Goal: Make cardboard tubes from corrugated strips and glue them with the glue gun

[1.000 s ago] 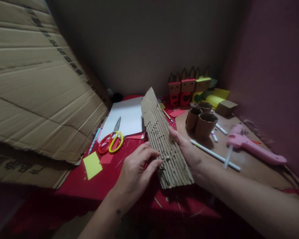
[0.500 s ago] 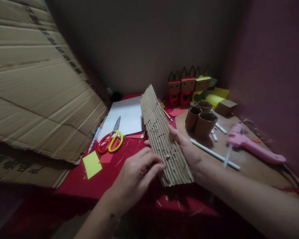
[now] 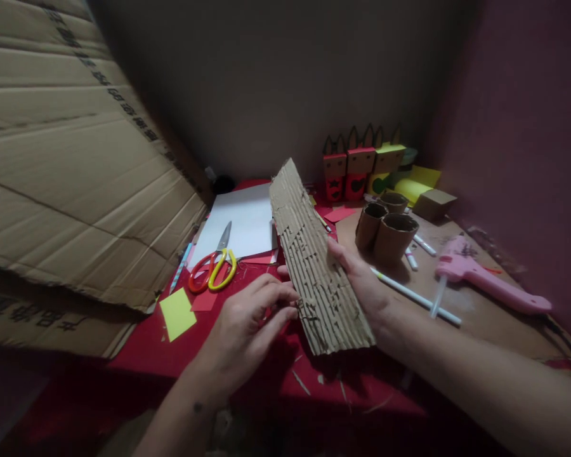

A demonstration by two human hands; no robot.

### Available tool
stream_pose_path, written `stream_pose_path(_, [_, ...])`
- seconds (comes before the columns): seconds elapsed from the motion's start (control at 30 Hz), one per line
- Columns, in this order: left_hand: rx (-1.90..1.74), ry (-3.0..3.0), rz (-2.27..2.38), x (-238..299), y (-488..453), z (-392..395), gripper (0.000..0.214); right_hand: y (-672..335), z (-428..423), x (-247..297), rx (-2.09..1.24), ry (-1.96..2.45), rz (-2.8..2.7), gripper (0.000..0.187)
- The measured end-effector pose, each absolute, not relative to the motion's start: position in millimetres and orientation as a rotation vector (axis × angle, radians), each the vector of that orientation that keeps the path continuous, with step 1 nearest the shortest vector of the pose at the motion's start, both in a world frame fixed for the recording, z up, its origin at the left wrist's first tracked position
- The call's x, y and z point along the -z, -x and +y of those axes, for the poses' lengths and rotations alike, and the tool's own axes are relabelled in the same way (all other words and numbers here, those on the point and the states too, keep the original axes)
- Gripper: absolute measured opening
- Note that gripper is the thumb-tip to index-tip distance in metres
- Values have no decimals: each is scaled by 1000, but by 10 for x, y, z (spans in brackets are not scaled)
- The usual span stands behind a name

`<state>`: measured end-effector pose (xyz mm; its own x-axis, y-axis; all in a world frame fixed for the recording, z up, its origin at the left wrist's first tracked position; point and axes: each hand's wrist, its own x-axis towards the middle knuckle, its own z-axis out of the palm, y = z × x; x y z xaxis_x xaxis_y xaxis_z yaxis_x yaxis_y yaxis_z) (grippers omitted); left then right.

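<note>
A strip of corrugated cardboard (image 3: 321,279) is held tilted above the table, its ridged face bare and torn in places. My right hand (image 3: 361,285) is closed around it from beneath, with the thumb along the right edge and fingertips showing at the left edge. At that left edge, my left hand (image 3: 254,324) has its fingers curled and thumb and forefinger nearly together, touching the cardboard. Whatever lies in that pinch is too small to make out. Scissors (image 3: 219,263) with one red and one yellow handle lie left of the strip, partly on white paper (image 3: 247,216).
Three cardboard tubes (image 3: 397,238) stand on a cardboard sheet (image 3: 495,333), near a pink glue gun (image 3: 490,279) and a white stick (image 3: 419,297). Decorated animal figures (image 3: 360,171) stand behind. A large cardboard panel (image 3: 76,171) leans at left. Yellow paper (image 3: 178,314) lies on the red table (image 3: 147,355).
My left hand's fingertips have moved left, from over the ridged face to the strip's left edge. My right hand keeps its hold, and the strip has barely shifted.
</note>
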<state>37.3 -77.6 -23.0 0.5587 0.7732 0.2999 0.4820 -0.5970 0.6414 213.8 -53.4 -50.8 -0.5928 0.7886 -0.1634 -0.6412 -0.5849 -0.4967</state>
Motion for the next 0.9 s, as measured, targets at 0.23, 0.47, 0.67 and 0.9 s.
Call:
stream_pose_path(0.23, [-824, -2396, 1024, 441, -573, -868, 9, -2137, -547, 433, -2172, 543, -506, 65])
stream_pose_path(0.47, [-533, -2300, 767, 234, -438, -938, 11, -2204, -514, 428, -2163, 527, -600, 71])
stream_pose_path(0.67, [-999, -2398, 1037, 459, -539, -824, 15, -2148, -544, 412, -2161, 421, -534, 61])
stream_pose_path(0.9, [-963, -2474, 994, 501, -594, -845, 11, -2137, -562, 380, -2163, 459, -525, 62])
